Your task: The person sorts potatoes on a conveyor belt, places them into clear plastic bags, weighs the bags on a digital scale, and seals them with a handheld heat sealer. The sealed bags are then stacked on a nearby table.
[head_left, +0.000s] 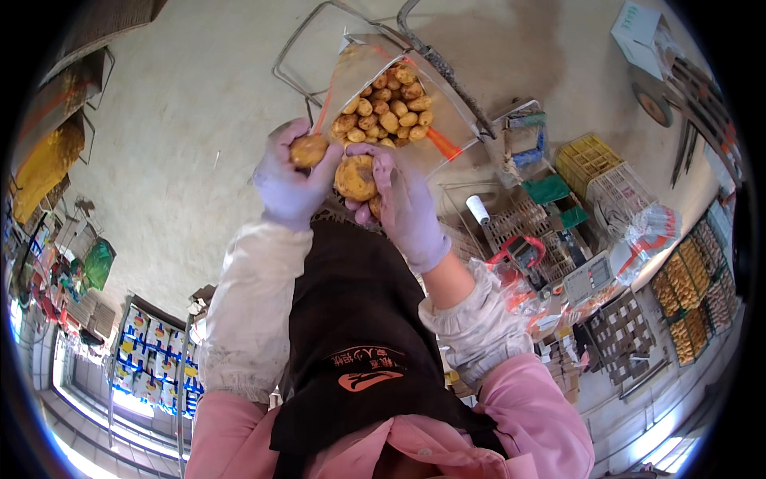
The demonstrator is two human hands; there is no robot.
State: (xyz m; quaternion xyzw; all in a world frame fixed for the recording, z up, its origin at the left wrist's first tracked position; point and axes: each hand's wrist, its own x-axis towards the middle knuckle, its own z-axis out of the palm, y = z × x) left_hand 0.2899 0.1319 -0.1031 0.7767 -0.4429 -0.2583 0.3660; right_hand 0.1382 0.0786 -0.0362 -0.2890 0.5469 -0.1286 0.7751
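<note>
My left hand (289, 190), in a pale purple glove, is closed around a small brown potato (309, 150). My right hand (411, 211), gloved alike, grips a larger yellow potato (356, 177) with a darker patch on its skin. Part of another potato (375, 207) shows low beside the right fingers, partly hidden. Just beyond both hands, a clear plastic bag (455, 108) with orange markings gapes toward me. Inside it lies a heap of yellow potatoes (388, 120).
A metal tube frame (291, 48) surrounds the bag. On the right are a yellow crate (589, 162), a white roll (477, 209), a scale with a display (588, 277) and trays of potatoes (682, 279). Stacked blue-and-white packages (155, 359) stand at the lower left.
</note>
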